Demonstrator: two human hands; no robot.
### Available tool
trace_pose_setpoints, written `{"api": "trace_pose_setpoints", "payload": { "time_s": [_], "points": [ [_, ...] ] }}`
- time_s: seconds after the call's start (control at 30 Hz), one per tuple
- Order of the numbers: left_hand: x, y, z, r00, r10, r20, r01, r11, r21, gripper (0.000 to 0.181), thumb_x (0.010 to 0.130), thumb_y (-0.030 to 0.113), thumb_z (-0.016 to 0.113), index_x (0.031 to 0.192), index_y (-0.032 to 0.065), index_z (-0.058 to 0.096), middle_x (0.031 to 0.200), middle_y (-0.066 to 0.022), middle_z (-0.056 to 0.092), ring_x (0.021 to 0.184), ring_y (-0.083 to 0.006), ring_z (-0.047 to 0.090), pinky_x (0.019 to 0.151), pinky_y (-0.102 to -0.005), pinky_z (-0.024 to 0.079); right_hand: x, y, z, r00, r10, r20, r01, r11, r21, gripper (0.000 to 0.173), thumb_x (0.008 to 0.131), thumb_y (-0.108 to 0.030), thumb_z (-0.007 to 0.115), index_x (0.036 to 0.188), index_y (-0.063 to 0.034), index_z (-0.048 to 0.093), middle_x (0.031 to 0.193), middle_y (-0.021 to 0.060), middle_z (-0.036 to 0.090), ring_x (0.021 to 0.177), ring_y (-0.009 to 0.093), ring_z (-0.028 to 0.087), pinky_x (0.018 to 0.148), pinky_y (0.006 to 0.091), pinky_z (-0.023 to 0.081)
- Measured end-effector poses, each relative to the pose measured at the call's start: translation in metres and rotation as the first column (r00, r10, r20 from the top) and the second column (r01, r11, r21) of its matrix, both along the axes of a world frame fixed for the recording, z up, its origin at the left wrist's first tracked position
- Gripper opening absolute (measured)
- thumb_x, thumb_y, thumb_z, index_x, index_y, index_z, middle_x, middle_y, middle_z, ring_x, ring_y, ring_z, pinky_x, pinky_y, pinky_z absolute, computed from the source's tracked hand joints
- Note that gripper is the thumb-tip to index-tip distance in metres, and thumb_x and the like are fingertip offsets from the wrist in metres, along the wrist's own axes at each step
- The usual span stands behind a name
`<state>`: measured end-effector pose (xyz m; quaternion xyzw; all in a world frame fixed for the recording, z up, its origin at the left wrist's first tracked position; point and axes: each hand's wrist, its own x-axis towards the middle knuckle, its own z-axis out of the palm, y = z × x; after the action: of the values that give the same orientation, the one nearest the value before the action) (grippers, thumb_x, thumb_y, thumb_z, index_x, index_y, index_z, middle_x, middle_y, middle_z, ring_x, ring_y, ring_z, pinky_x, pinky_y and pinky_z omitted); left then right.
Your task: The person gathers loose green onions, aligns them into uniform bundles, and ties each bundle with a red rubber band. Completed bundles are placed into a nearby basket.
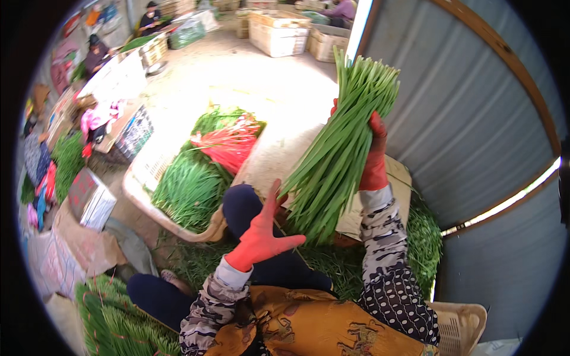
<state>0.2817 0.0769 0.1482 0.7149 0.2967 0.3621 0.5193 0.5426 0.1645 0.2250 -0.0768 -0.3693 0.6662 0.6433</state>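
My right hand (376, 153), in a red rubber glove, grips a thick bunch of green garlic chives (340, 151). The cut stem ends point up and away, and the leaf tips hang towards my lap. With fingers and thumb spread, my left hand (266, 231), gloved in red too, is just left of the leaf tips and holds nothing. Whether its fingertips touch the leaves I cannot tell. Behind the bunch stands a pale board or box top (396, 182). A plastic crate (178, 229) before my left knee holds loose greens (191, 189) and a bundle of red ties (227, 142).
Tied chive bunches (120, 316) lie at lower left. Loose leaves (423, 240) heap beside the corrugated metal wall (449, 102). Another crate (463, 322) stands behind my right elbow. People (95, 55) sit among crates at far left; large white crates (278, 33) stand at the back.
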Motion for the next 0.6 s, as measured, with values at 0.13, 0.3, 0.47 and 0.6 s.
{"api": "trace_pose_setpoints", "payload": {
  "time_s": [0.13,0.3,0.47,0.6],
  "points": [
    [0.028,0.014,0.004,0.976,-0.06,0.208,0.113,0.962,-0.25,0.093,0.078,0.014,0.07,0.15,0.0113,0.012,0.146,-0.0185,0.033,0.136,-0.0303,0.033,0.109,-0.0432,0.028,0.083,-0.05,0.023,0.941,-0.256,0.223,0.272,0.961,-0.044,0.072,0.076,-0.038,0.07,0.128,0.0059,0.046,0.115,0.0182,0.06,0.1,0.027,0.062,0.088,0.0398,0.053],
    [0.042,0.021,-0.014,0.939,0.082,0.334,0.103,0.86,-0.5,0.071,0.085,0.014,0.062,0.146,0.0071,0.026,0.136,-0.0173,0.044,0.125,-0.0265,0.045,0.104,-0.0372,0.035,0.169,-0.073,0.007,0.806,-0.256,0.534,0.354,0.931,-0.089,0.066,0.076,-0.032,0.069,0.126,0.0055,0.047,0.108,0.0164,0.063,0.092,0.027,0.065,0.082,0.0402,0.055],
    [0.056,0.023,-0.027,0.944,0.173,0.282,0.009,0.838,-0.545,0.059,0.089,0.017,0.058,0.142,0.0069,0.034,0.13,-0.0135,0.051,0.116,-0.0226,0.052,0.098,-0.0335,0.041,0.162,-0.04,-0.024,0.69,-0.016,0.724,0.283,0.926,-0.248,0.066,0.07,-0.003,0.072,0.131,-0.0012,0.048,0.12,0.0093,0.059,0.11,0.019,0.057,0.097,0.0316,0.043],
    [0.065,0.029,-0.041,0.943,0.226,0.245,-0.058,0.836,-0.545,0.056,0.09,0.018,0.057,0.141,0.0068,0.035,0.127,-0.013,0.053,0.114,-0.0216,0.053,0.097,-0.0331,0.041,0.135,0.021,-0.133,0.175,-0.116,0.978,0.12,0.988,0.095,0.097,0.063,-0.018,0.08,0.143,0.0003,0.028,0.139,0.0174,0.045,0.128,0.025,0.042,0.108,0.031,0.03]
  ]
}}
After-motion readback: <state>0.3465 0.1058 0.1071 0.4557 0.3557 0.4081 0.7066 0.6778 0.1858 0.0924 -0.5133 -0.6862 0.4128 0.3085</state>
